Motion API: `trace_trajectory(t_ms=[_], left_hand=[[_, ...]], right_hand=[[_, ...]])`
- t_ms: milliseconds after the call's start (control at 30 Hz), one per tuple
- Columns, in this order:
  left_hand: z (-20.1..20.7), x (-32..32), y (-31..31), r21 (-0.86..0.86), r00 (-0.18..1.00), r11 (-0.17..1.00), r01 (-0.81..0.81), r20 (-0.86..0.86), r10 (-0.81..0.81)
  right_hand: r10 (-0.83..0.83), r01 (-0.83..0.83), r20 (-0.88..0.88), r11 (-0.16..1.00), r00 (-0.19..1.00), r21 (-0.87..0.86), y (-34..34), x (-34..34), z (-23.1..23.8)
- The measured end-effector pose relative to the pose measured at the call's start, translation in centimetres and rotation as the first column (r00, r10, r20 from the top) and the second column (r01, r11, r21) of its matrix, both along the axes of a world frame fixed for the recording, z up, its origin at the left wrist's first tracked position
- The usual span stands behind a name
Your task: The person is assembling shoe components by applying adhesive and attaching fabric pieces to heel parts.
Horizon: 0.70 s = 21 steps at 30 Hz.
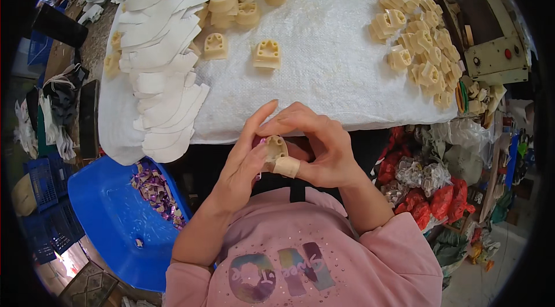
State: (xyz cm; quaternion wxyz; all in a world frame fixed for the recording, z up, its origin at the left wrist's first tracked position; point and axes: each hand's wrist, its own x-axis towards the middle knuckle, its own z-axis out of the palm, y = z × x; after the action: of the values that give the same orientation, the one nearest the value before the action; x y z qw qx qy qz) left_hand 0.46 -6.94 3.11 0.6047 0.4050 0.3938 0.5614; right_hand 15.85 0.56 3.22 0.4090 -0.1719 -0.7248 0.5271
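Just beyond the table's near edge, on my side, both hands hold a cream moulded block [277,146] that looks like a shoe heel, with holes in its upper face. My left hand [240,168] grips its left side, thumb against the block. A bit of shiny purple material [258,176] shows between the block and that hand. My right hand [329,154] curls round from the right, its thumb at the block's near side. A beige wrap [286,166] sits at the thumb tip. Fingers hide the block's far side.
White cloth [324,76] covers the table. Overlapping white curved strips [167,70] lie at left. Similar blocks stand at the back, with two nearer ones [267,54] [216,46], and a large heap [425,47] at right. A blue basin [110,214] holds purple scraps [155,191]. Red bags [442,200] lie at right.
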Motion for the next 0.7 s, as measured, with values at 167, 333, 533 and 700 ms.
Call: trace_trajectory(t_ms=[167,333,533,700], left_hand=[[-0.7,0.7,-0.5,-0.022,0.987,0.997,-0.078,-0.14,0.074],[0.0,1.8,-0.3,0.011,0.996,0.997,-0.074,0.055,0.073],[0.5,2.6,-0.6,0.165,0.977,0.977,-0.134,-0.143,0.158],[-0.7,2.5,-0.7,0.222,0.895,0.939,-0.264,-0.307,0.324]], right_hand=[[-0.164,0.148,0.05,0.962,0.985,0.23,-0.8,-0.5,-0.9],[0.1,-0.115,-0.06,0.754,0.993,-0.647,-0.3,-0.8,1.3],[0.305,-0.274,-0.095,0.62,0.948,-0.735,0.3,-1.1,0.3],[0.145,-0.149,-0.041,0.901,0.989,-0.408,-1.6,-2.0,-1.2]])
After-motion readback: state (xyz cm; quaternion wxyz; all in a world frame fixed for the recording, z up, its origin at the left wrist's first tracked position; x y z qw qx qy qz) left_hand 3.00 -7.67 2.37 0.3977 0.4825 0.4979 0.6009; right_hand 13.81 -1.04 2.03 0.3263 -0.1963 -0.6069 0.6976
